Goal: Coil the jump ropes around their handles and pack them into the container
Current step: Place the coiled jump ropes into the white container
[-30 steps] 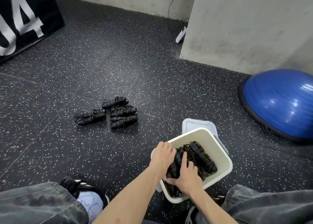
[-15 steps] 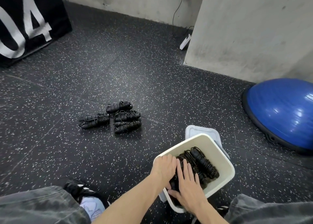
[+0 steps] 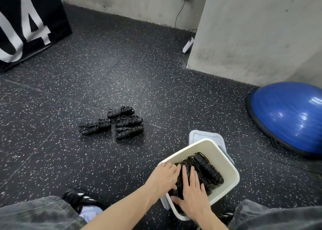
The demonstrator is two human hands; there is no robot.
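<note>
Rubber flooring (image 3: 142, 76), black with pale speckles, runs to grey concrete walls (image 3: 252, 29); a black banner (image 3: 26, 26) with white numerals leans at far left and a blue balance dome (image 3: 289, 116) sits at right. Both hands reach into the white container (image 3: 228, 163), which stands on its lid (image 3: 207, 136). The left hand (image 3: 163, 177) and right hand (image 3: 193, 195) lie flat, fingers straight and gripping nothing, pressing on the coiled jump ropes (image 3: 207, 168) packed inside. Four more coiled ropes (image 3: 113, 123) wait on the floor, well apart. A second ago the right thumb pointed up over the bundle; now the palm is lowered flat.
</note>
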